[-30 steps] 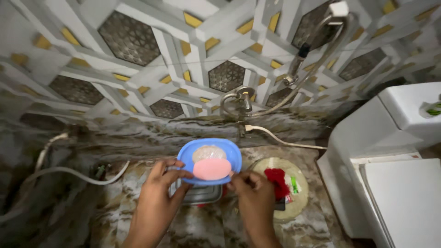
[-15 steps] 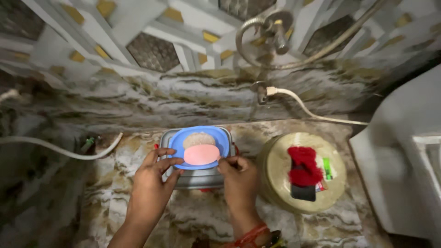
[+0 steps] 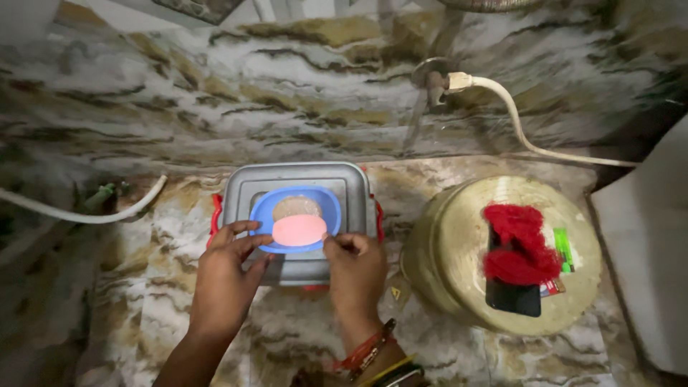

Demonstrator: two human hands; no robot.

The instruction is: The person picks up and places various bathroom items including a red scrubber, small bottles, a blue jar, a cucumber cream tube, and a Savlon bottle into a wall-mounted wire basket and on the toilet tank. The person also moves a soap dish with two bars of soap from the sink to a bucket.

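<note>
Now both hands' grip on a blue dish [image 3: 264, 213], pink soap [image 3: 299, 230] inside.

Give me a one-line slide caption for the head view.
Both hands, left hand and right hand, hold a blue soap dish on a grey box lid.

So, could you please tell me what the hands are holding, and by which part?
Both hold the blue soap dish by its near rim: left hand at the left corner, right hand at the right, over the grey lidded box.
</note>
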